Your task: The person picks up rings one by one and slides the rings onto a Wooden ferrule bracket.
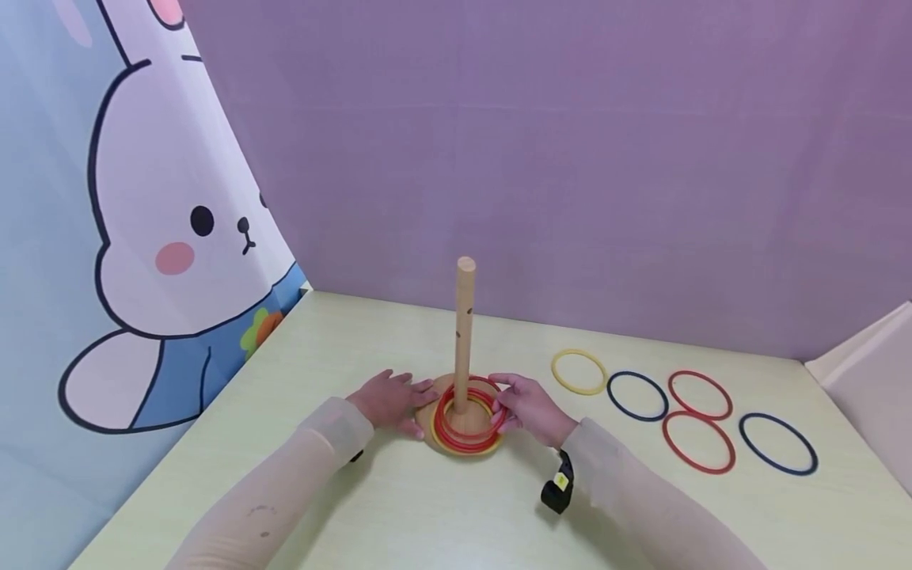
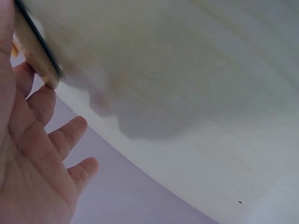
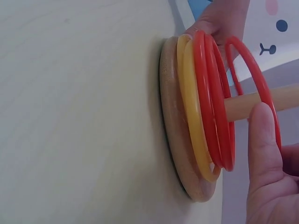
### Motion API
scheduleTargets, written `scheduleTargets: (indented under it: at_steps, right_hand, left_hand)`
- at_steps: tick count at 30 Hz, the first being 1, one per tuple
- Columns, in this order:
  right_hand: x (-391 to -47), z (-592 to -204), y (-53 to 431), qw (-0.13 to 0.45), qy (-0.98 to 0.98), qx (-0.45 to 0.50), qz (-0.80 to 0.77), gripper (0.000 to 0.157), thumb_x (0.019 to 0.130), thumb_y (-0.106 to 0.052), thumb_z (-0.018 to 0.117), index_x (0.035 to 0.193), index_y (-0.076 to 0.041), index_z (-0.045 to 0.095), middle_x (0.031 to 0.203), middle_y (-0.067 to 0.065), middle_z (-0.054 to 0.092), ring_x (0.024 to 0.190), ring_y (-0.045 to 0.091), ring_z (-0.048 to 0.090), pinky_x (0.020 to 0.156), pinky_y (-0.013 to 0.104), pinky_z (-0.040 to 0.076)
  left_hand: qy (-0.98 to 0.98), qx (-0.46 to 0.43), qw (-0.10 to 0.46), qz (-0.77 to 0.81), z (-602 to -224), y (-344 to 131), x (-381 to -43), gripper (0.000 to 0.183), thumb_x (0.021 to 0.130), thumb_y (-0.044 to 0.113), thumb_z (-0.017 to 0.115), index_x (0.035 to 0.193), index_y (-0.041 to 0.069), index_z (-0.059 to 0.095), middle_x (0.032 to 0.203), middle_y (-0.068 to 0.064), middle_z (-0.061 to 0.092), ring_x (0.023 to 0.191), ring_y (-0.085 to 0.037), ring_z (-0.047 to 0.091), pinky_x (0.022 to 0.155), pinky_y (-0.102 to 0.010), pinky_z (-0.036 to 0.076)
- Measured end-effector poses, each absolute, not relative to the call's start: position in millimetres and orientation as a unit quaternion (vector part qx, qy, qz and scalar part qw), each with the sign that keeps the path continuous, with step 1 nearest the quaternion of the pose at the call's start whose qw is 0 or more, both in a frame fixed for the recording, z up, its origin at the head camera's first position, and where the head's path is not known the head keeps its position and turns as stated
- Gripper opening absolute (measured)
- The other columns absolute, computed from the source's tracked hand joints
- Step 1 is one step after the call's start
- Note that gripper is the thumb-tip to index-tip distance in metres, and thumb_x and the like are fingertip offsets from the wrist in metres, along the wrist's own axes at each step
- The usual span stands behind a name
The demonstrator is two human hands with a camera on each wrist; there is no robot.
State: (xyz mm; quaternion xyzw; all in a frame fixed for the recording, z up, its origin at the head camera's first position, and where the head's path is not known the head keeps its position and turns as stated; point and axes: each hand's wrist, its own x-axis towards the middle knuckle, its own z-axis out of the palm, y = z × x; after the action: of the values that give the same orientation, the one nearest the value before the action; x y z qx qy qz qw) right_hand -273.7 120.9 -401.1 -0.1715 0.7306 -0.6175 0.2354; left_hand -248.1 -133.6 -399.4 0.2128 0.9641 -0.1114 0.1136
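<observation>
Your right hand (image 1: 533,410) pinches the top red ring (image 3: 256,70) by its right side; slightly tilted, the ring circles the upright wooden peg (image 1: 465,317) just above the yellow rings (image 3: 190,88) and lower red rings (image 3: 203,93) stacked on the round base (image 3: 169,84). Your left hand (image 1: 388,402), fingers spread, touches the base's left edge.

Rings (image 3: 202,93) are red, yellow and navy btw. Wooden peg (image 1: 462,356) is tan with dark specks. Backdrop (image 1: 570,174) is plain purple.
</observation>
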Motion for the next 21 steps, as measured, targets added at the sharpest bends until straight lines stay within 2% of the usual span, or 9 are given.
scheduleTargets:
  at_steps: [7,14,17,21]
  right_hand:
    - [-272.7,-401.2,115.5,0.220,0.761,-0.163,-0.588,0.040,0.099,0.002,0.039,0.138,0.011,0.039,0.082,0.015,0.057,0.061,0.012,0.062,0.055,0.024,0.053]
    - [-274.1,-394.0,108.8,0.109,0.874,-0.205,-0.426,0.030,0.093,0.002,0.053,0.122,0.003,0.060,0.070,0.006,0.058,0.051,0.013,0.055,0.051,0.029,0.052]
    - [-274.7,-392.8,108.3,0.089,0.893,-0.229,-0.378,0.026,0.092,0.001,0.057,0.118,0.001,0.064,0.067,0.003,0.056,0.051,0.012,0.052,0.049,0.026,0.048]
    - [-275.3,-393.9,109.3,0.090,0.900,-0.240,-0.352,0.024,0.092,0.000,0.059,0.115,0.000,0.065,0.066,0.001,0.055,0.052,0.011,0.051,0.049,0.023,0.046]
  left_hand:
    - [0.963,0.216,0.112,-0.114,-400.3,-133.6,-248.6,0.077,0.081,0.061,0.062,0.147,0.027,0.041,0.150,0.006,0.039,0.131,-0.029,0.043,0.105,-0.049,0.035]
    - [0.963,0.221,0.113,-0.104,-402.1,-134.8,-249.9,0.075,0.083,0.059,0.063,0.147,0.026,0.041,0.150,0.004,0.039,0.132,-0.031,0.042,0.105,-0.051,0.035]
    - [0.964,0.220,0.112,-0.102,-401.7,-134.4,-250.2,0.075,0.083,0.059,0.063,0.146,0.025,0.041,0.150,0.004,0.039,0.132,-0.031,0.042,0.105,-0.051,0.034]
    - [0.964,0.217,0.112,-0.103,-402.3,-134.1,-250.2,0.076,0.082,0.059,0.064,0.146,0.026,0.041,0.151,0.004,0.038,0.132,-0.030,0.042,0.106,-0.050,0.034]
